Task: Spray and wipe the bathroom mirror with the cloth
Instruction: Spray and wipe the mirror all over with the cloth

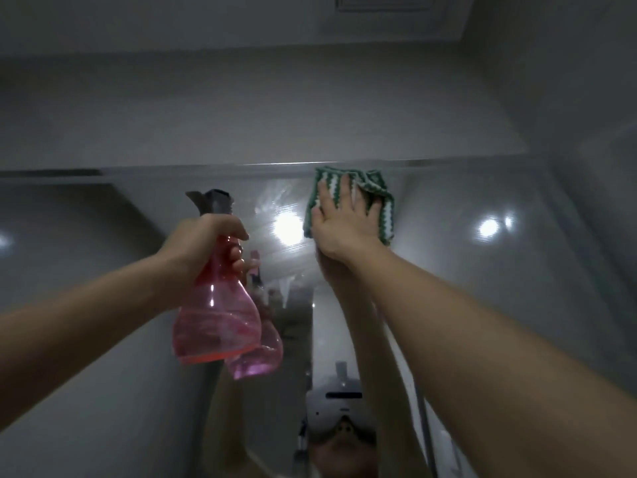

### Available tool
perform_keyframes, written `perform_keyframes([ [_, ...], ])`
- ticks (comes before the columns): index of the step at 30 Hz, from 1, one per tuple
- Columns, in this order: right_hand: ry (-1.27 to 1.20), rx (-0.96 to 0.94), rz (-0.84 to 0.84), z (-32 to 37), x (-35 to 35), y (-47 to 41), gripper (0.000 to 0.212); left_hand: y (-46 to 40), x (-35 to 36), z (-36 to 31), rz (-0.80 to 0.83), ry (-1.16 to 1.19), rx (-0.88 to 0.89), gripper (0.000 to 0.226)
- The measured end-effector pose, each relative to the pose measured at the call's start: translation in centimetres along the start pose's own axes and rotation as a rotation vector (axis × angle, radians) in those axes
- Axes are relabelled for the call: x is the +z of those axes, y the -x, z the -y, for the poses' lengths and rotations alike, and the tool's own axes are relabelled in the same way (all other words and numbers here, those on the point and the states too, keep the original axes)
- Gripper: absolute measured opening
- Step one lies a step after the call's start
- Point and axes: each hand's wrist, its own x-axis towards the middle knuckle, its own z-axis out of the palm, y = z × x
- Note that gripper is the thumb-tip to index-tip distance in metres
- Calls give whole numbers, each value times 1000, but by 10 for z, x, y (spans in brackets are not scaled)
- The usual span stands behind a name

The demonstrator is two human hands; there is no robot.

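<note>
Mirror (448, 270) fills the lower half of the view, its top edge running across the middle. My right hand (341, 219) presses a green-and-white striped cloth (379, 201) flat against the glass just below that top edge, right of centre; fingers (325, 198) straight and spread on the cloth. My left hand (200, 239) holds a pink spray bottle (213, 315) up to the left, fingers curled round its neck below the grey trigger head. Bottle is clear pink, with pink liquid low in the bulb, well under half. Wet streaks on the glass between bottle and cloth. Ceiling lights reflect as bright spots. Grey-white wall above the mirror, vent (386, 1) in the ceiling at far top.
</note>
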Motion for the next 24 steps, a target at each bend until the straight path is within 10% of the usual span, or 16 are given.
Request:
perform_keyframes([
  [11,84,-264,17,96,29,-7,53,-12,-56,-7,-109,-52,48,3],
  [24,49,-83,-55,-82,-35,-46,54,-27,25,-9,-105,-21,49,10],
])
